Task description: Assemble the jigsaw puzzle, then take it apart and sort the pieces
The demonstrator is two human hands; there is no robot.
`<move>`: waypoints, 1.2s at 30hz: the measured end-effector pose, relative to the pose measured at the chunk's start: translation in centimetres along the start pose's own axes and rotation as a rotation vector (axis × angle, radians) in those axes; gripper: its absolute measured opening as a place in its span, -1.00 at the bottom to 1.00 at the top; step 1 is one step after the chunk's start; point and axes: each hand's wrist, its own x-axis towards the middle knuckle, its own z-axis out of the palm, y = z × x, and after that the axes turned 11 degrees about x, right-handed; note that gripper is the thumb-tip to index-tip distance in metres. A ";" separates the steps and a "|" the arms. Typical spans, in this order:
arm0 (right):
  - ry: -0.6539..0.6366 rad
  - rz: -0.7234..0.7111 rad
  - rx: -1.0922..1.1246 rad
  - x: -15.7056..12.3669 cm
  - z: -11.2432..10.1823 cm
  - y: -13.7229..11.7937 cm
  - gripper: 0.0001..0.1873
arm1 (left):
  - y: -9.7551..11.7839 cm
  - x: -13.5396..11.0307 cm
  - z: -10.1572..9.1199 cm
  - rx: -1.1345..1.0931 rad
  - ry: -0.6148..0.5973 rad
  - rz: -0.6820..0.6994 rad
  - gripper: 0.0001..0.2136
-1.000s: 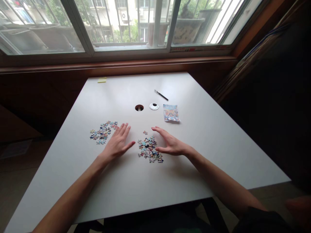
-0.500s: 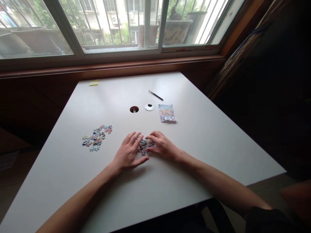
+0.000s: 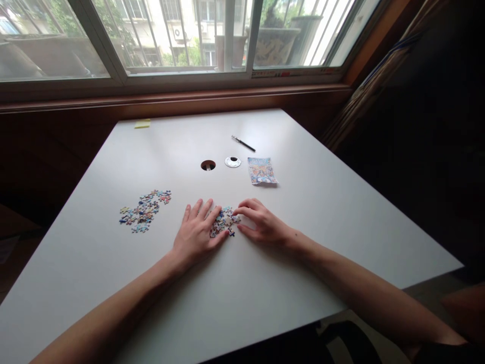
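A small heap of jigsaw puzzle pieces [image 3: 224, 221] lies on the white table between my two hands. My left hand [image 3: 196, 230] rests flat at the heap's left side, fingers spread, with thumb and forefinger along its edge. On the other side, my right hand [image 3: 261, 221] is bent with thumb and fingers apart, its fingertips at the heap's right edge. No piece shows in its grasp. Further left, a second, looser group of puzzle pieces [image 3: 142, 215] is spread on the table, away from both hands.
Beyond the hands lie a printed picture sheet [image 3: 262, 171], a black pen [image 3: 243, 143] and a silver round cover [image 3: 232, 162] beside a round hole [image 3: 208, 165] in the tabletop. A yellow sticky note [image 3: 142, 124] sits near the far left corner. A window stands behind the table.
My left hand has flattened onto the table beside the heap, its fingers spreading. My right hand has shifted slightly right, and more of the heap shows between them. The view has tilted a little.
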 end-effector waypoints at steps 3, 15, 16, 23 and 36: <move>-0.048 -0.009 -0.009 0.0 -0.1 -0.4 -0.69 | -0.2 0.3 0.1 -0.069 -0.049 0.086 -0.46; -0.203 -0.147 -0.093 -0.2 0.4 -0.5 -0.67 | -0.6 0.5 -0.4 -0.181 -0.034 0.182 -0.57; -0.214 -0.148 -0.109 -0.2 0.4 -0.5 -0.61 | -0.7 0.5 -0.3 -0.204 -0.023 0.174 -0.58; -0.231 -0.187 -0.116 0.0 0.0 -0.7 -0.66 | -0.7 0.1 0.1 -0.021 -0.042 0.169 -0.36; -0.244 -0.123 -0.154 -0.2 0.2 -0.8 -0.63 | -0.7 -0.3 -0.4 -0.082 0.048 -0.016 -0.44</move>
